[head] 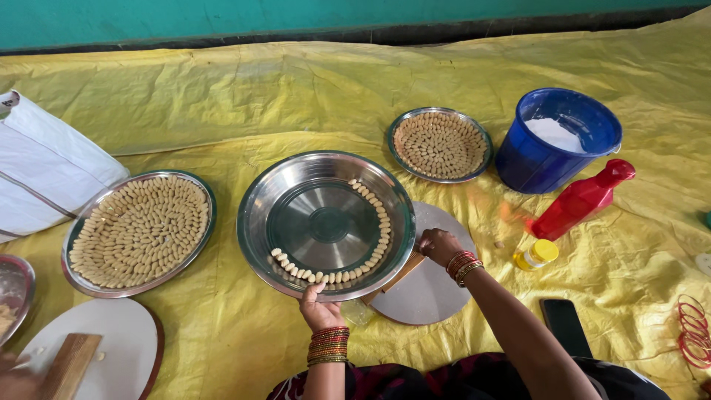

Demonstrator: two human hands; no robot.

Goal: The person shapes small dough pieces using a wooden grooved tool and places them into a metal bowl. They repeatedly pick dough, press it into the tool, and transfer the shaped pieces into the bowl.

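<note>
1. Our left hand (318,305) pinched the near rim of the steel plate (255,222), thumb over the edge.
2. Our right hand (438,245) was closed on a wooden block (400,272) on the round board (433,292).
3. Risk: tipping the plate could scatter the dough pieces (374,248) lining its rim.

Steel plates – 4: centre plate (255,200), left plate (198,185), far plate (401,122), one cut off at left edge (28,275). Round boards – 2: (429,296), (126,326). Wooden paddles – 2: (68,363), (396,275). Bucket (533,163), red bottle (581,198), yellow-capped jar (538,254), phone (566,327) – 1 each. Hands – 2: left (317,306), right (438,244).
</note>
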